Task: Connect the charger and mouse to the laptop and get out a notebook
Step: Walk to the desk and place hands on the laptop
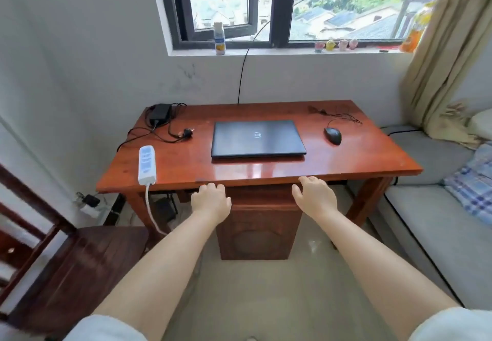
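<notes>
A closed dark laptop (257,138) lies flat in the middle of the red-brown wooden table (346,159). The black charger brick (160,114) sits at the table's far left corner, its cable looped and its plug (186,132) lying loose left of the laptop. A black wired mouse (332,135) rests right of the laptop, its thin cable trailing toward the back. A white power strip (147,164) lies at the front left edge. My left hand (211,201) and my right hand (314,194) hover empty at the table's front edge, fingers loosely apart. No notebook is visible.
A wooden cabinet (257,223) stands under the table between my hands. A dark wooden chair (66,268) is at the left, a grey sofa (439,221) with a plaid cloth at the right. A bottle (220,38) and small figurines (336,45) line the windowsill.
</notes>
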